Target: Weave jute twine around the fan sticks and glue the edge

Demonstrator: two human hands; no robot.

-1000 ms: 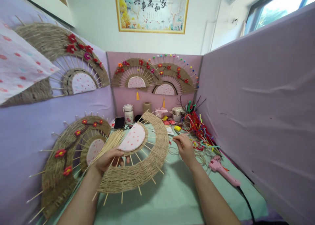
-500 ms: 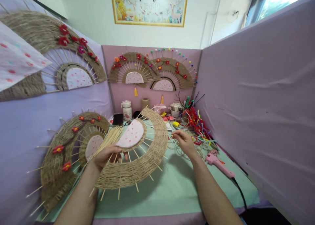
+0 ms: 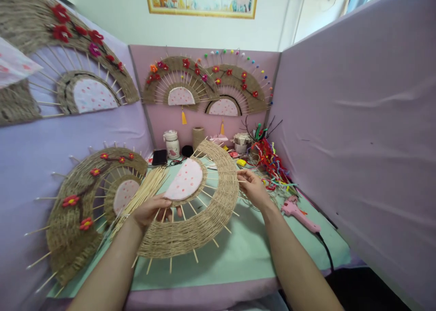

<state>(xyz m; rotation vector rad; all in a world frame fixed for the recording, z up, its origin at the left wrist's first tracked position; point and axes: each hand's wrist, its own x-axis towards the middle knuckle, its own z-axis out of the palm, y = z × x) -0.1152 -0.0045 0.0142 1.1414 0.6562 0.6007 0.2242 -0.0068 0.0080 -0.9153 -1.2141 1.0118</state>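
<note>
Woven fan (image 3: 227, 184), tilted, up over the green-covered table (image 3: 245, 256), and the left hand (image 3: 150, 211) has it by the lower corner of the dotted panel (image 3: 186, 180), thumb on top, fingers curled underneath. That's a one-corner hold, with the broad woven band (image 3: 173, 243) hanging well out from it: a hard tug on the far side could swing the whole piece, or bend it across the middle. And there's the right hand (image 3: 254, 188), out at that far edge, thumb and fingers drawn close together. Too strong a pull and one of the sticks (image 3: 170, 265) might lean out of line. Watch those loops of pale cord (image 3: 250, 206) near that hand, too; they could snag and draw the weave tight on one side.

Now for what we're missing! Flowered fan (image 3: 20, 11), upper left: sliced off by the edge of view. Framed picture (image 3: 200, 2): top gone. Underside of the held piece: hidden, most of the left fingers with it. And smallest of all, the right fingertips: pinching cord, a stick, both? Can't tell.
</note>
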